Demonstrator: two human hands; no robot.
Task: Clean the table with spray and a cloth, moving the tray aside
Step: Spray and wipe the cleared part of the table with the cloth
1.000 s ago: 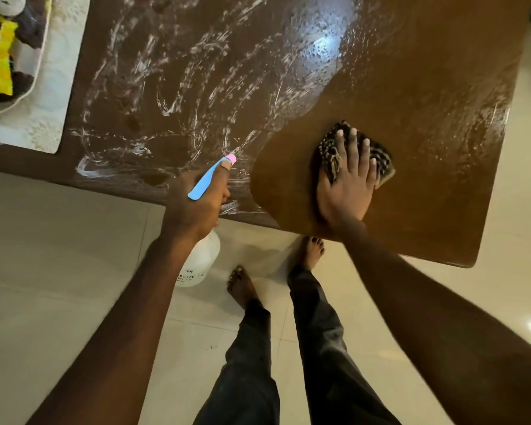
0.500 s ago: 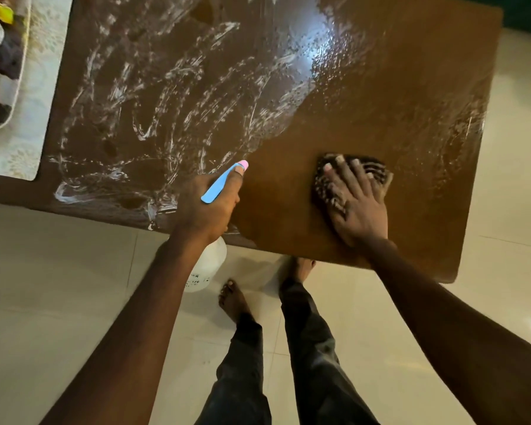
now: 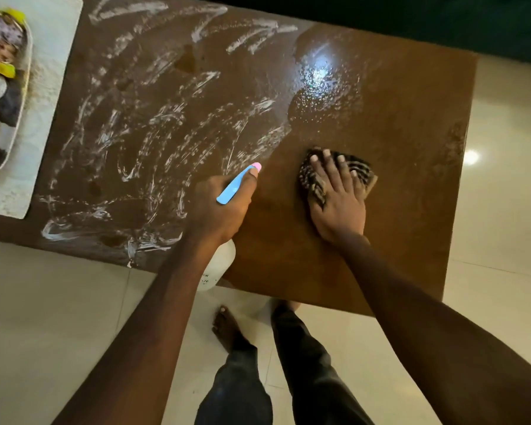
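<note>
The brown table (image 3: 396, 124) fills the upper view. White foam streaks (image 3: 154, 124) cover its left and middle; its right part is wiped and glossy. My right hand (image 3: 337, 200) lies flat, fingers straight, pressing a dark patterned cloth (image 3: 311, 179) onto the wiped part near the front edge. My left hand (image 3: 221, 207) grips a spray bottle with a blue trigger and pink tip (image 3: 236, 185); its white body (image 3: 218, 265) hangs past the table's front edge. The tray (image 3: 16, 118), holding yellow packets and dark items, sits at the far left on a pale mat (image 3: 49, 87).
A lamp's glare (image 3: 319, 72) shines on wet droplets at the table's back right. Cream floor tiles (image 3: 43, 317) surround the table. My own bare feet and dark trousers (image 3: 242, 378) stand just under the front edge. The table's right corner (image 3: 460, 185) is close to the cloth.
The cloth and my right hand slid right, then back a little to the left and away from me. The view shifted, showing more of the foamed left side and the tray.
</note>
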